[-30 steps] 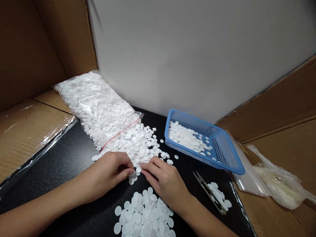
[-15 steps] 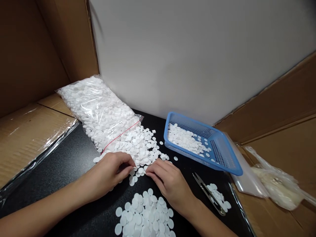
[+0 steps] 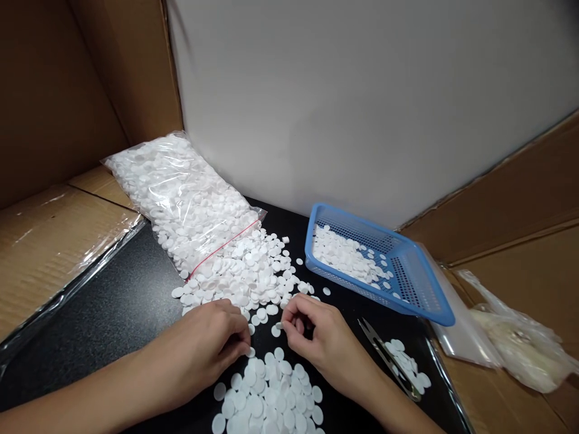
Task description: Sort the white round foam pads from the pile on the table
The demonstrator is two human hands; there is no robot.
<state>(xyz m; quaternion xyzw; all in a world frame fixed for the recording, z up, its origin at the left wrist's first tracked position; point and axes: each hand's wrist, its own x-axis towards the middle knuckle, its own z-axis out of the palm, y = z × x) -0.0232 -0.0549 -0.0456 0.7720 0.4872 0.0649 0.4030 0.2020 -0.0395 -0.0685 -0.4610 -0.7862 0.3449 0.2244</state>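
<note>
Over the black table, my left hand [image 3: 210, 337] is closed in a pinch, with a small white disc [image 3: 250, 352] at its fingertips, just above the near heap of white discs [image 3: 271, 392]. My right hand [image 3: 316, 337] also pinches, thumb against forefinger, with a white disc [image 3: 278, 325] at the tips. A loose disc lies right beside those fingers. Beyond both hands, a spread of discs [image 3: 244, 271] spills from the mouth of a clear zip bag [image 3: 181, 199] with a red seal line. The bag is packed with the same discs.
A blue plastic basket [image 3: 380, 223] holding some discs stands at the right back against a grey-white panel [image 3: 362, 108]. Metal thread snips [image 3: 389, 360] lie by a small disc pile [image 3: 409, 364]. Farther right are flat clear bags [image 3: 465, 337] and a knotted plastic bag [image 3: 520, 346]. Cardboard [image 3: 58, 241] surrounds the table.
My left hand has drawn back from the spilled discs toward the near heap, a disc at its fingertips. My right hand has shifted slightly right and nearer. The view has tilted slightly.
</note>
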